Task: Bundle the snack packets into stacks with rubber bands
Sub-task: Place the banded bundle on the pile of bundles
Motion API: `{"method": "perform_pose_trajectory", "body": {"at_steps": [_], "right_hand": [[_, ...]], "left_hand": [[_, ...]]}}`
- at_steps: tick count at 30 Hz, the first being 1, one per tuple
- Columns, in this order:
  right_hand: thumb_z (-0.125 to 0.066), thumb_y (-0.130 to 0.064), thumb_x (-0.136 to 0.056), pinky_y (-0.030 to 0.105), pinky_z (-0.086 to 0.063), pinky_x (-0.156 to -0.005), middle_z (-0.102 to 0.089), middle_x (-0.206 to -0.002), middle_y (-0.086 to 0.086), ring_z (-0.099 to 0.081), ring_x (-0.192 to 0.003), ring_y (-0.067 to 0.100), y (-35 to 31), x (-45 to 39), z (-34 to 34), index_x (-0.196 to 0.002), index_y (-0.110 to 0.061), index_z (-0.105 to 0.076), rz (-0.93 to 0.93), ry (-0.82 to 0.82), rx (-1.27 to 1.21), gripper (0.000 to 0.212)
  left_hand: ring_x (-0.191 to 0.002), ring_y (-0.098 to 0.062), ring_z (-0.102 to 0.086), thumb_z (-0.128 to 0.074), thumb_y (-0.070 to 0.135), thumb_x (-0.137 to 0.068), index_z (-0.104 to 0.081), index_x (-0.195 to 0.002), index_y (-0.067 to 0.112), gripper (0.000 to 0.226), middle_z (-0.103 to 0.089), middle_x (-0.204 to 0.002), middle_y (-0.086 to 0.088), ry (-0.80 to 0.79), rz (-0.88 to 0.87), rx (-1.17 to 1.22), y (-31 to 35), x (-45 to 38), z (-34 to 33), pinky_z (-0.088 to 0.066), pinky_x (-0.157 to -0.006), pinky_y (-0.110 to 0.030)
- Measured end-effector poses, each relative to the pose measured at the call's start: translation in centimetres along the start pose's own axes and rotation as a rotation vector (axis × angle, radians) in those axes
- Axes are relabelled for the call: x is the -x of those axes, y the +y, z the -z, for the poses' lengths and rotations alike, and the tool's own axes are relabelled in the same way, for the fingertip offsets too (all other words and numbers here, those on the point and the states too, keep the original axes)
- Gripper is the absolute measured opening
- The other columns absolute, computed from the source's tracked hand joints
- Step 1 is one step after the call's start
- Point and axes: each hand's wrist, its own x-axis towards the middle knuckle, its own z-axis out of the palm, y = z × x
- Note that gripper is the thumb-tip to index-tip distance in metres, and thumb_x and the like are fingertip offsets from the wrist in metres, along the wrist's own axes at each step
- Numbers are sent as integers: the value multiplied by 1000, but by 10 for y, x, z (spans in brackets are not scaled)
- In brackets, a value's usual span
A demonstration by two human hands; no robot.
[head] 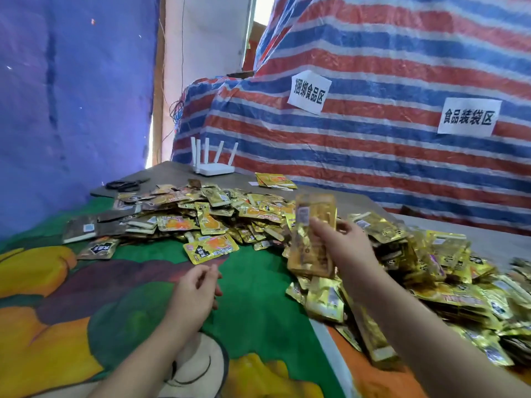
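Note:
My right hand holds a stack of gold snack packets upright above the table; the stack is blurred. My left hand hovers over the green cloth with its fingers loosely curled, and I cannot tell if anything thin is between them. A big pile of gold and yellow packets spreads across the middle of the table and runs down the right side. One yellow packet lies alone just beyond my left hand. Dark rubber bands lie at the far left of the table.
A colourful cartoon cloth covers the near table. Brown packets lie at the pile's left edge. A white router stands at the back, in front of a striped tarp wall with two paper signs. A blue sheet hangs at the left.

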Motion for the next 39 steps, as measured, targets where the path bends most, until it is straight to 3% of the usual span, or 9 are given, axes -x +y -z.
{"method": "perform_pose_trajectory", "body": {"at_steps": [5,11,14,16,21,25,29,33,39], "right_hand": [[-77,-35,-82,41,-60,-72,-69,-97,13,-69,-82,27,-47,-121,34,-96,-7,-59,40,275,425,37],[-84,-32,-77,47,-61,-80,-66,-94,17,-70,-83,32,-33,-187,40,-99,1,-55,-84,193,575,49],[-76,-47,-81,36,-53,-67,-58,-88,11,-62,-79,28,-18,-194,31,-98,-4,-50,-131,139,1011,53],[-66,-47,-85,32,-46,-67,-54,-81,6,-56,-76,26,-11,-194,23,-96,-5,-53,-60,110,1288,46],[-62,-38,-89,28,-42,-51,-59,-76,5,-59,-67,20,-6,-196,16,-88,-6,-59,16,101,1404,31],[-48,-46,-98,36,-52,-73,-57,-92,6,-59,-87,25,-14,-167,2,-97,-10,-56,286,247,1571,37],[-48,-33,-97,27,-49,-60,-57,-78,-2,-56,-69,15,9,-93,-45,-79,-15,-56,695,143,1191,27],[-55,-32,-91,29,-36,-49,-53,-59,-1,-46,-52,11,83,-21,-107,-64,-16,-49,437,-124,819,32],[-52,-25,-92,30,-37,-52,-52,-62,-2,-45,-54,11,114,-30,-157,-64,-18,-47,345,-133,703,29]], "left_hand": [[-49,-11,-54,-48,27,-102,-61,-85,13,25,-60,-65,-2,-5,5,-39,0,0,-2,-44,-52,-27],[-50,-14,-52,-53,18,-100,-62,-82,11,22,-59,-61,-1,6,3,-36,-4,-3,-6,-42,-48,-24],[-49,-13,-52,-53,17,-100,-62,-82,12,21,-60,-62,-1,8,10,-40,-6,-5,-6,-43,-47,-23],[-49,-11,-52,-53,18,-100,-62,-82,12,21,-60,-62,0,-5,22,-50,-6,-4,-6,-43,-47,-23],[-52,-11,-55,-54,20,-99,-62,-80,15,21,-62,-65,-1,-11,14,-81,-8,-4,-6,-45,-50,-25],[-50,-6,-54,-55,21,-99,-62,-80,18,21,-63,-64,0,-20,9,-95,-10,-3,-5,-44,-48,-20],[-49,-6,-52,-55,21,-99,-61,-79,18,21,-62,-65,-1,-24,1,-104,-11,-4,-5,-40,-46,-18],[-52,-11,-53,-56,18,-97,-61,-77,17,21,-62,-64,-3,9,0,-93,-10,-3,-5,-42,-50,-26],[-56,-18,-56,-57,17,-95,-59,-74,21,22,-63,-63,0,98,-1,-102,-15,-4,0,-49,-57,-40]]}}
